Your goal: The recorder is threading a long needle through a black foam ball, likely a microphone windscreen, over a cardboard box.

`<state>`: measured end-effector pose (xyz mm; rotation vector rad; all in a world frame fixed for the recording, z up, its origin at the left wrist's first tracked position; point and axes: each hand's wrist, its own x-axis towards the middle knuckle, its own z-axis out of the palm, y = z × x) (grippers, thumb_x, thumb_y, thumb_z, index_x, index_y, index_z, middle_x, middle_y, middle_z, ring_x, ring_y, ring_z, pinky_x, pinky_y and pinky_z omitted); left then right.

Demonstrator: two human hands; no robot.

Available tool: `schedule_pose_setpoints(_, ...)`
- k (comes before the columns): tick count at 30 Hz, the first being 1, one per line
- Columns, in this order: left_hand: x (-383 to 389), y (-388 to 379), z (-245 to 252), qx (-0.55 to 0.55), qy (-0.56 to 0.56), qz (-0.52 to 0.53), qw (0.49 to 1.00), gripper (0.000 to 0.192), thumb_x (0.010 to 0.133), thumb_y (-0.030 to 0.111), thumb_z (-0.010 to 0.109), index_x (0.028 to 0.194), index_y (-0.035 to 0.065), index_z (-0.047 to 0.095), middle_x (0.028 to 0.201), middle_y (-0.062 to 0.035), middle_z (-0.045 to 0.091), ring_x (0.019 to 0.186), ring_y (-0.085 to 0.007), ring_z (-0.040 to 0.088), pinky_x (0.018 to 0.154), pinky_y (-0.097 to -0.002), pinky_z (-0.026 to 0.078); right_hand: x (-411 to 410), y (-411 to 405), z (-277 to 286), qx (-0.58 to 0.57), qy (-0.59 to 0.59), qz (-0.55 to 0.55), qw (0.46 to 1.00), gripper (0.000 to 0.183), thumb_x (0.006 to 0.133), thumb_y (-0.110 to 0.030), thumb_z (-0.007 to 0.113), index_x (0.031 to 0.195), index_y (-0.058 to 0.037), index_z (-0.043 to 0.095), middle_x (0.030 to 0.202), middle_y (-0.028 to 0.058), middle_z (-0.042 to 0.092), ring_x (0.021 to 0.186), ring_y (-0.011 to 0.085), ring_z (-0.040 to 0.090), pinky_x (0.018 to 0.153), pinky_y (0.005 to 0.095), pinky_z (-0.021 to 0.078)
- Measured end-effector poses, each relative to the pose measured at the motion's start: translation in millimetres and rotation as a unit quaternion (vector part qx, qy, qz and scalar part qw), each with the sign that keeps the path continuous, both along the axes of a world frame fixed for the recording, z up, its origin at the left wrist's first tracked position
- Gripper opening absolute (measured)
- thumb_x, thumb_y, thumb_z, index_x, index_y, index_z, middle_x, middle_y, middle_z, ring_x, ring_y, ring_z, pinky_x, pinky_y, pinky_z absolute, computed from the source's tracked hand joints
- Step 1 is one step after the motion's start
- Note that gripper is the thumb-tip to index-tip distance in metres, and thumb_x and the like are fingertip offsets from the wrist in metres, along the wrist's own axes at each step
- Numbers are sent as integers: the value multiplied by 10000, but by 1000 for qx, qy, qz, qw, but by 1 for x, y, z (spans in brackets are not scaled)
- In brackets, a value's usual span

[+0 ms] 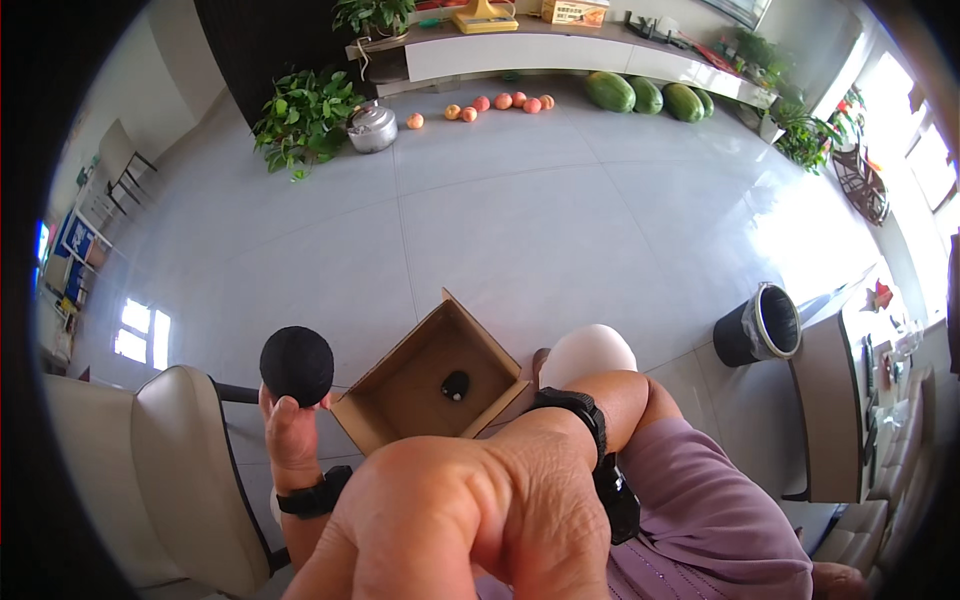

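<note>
My left hand [291, 442], with a black band on its wrist, holds up a black ball-like object [297, 366] left of an open cardboard box [495, 349]. Inside the box lies a small black item [455, 385] with white marks. Very large and close to the camera is my right hand [450, 502], its arm bent back towards the lens; a black strap [581, 412] with a black device circles the wrist. The fingers of this hand are hidden, so whether it holds something cannot be told. A white rounded shape [589, 356] stands right of the box, beside the purple clothing [690, 487].
A beige chair [187, 465] is close on the left. To the right stand a black waste bin [739, 334] and a table [829, 420]. Across the tiled floor are a leafy plant [300, 120], a metal pot [372, 129], several peaches [481, 103] and several large green melons [610, 91] beneath a long cabinet [525, 56].
</note>
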<state>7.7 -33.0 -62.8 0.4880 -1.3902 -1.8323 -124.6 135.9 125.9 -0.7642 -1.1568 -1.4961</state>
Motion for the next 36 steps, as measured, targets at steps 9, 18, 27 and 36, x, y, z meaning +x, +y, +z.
schedule_pose_setpoints(9,10,-5,-11,9,9,-9,1000,750,755,407,853,1317,4,562,1055,-102,649,819,-228,607,672,-377,486,-2,12,1,19,43,3,999,204,875,48,737,1040,157,690,943,214,682,862,215,680,687,302,559)
schedule_pose_setpoints(18,13,2,-8,17,3,21,1000,801,749,372,859,1379,1,532,1147,-116,652,921,-248,644,699,-392,514,-7,16,6,57,61,3,997,246,878,45,731,1070,182,665,977,230,664,792,193,672,619,246,550)
schedule_pose_setpoints(27,11,5,-4,12,-14,1,1000,827,751,345,858,1418,-10,522,1212,-112,651,979,-233,653,721,-381,528,3,18,3,55,18,-8,998,189,899,74,698,1045,188,657,939,221,671,745,168,687,550,216,535)
schedule_pose_setpoints(36,12,8,3,16,-15,-8,1000,813,766,315,848,1434,-8,516,1213,-94,653,1003,-220,641,771,-368,524,-31,13,15,174,229,-38,957,109,869,113,700,974,113,673,859,141,671,677,135,647,546,249,484)
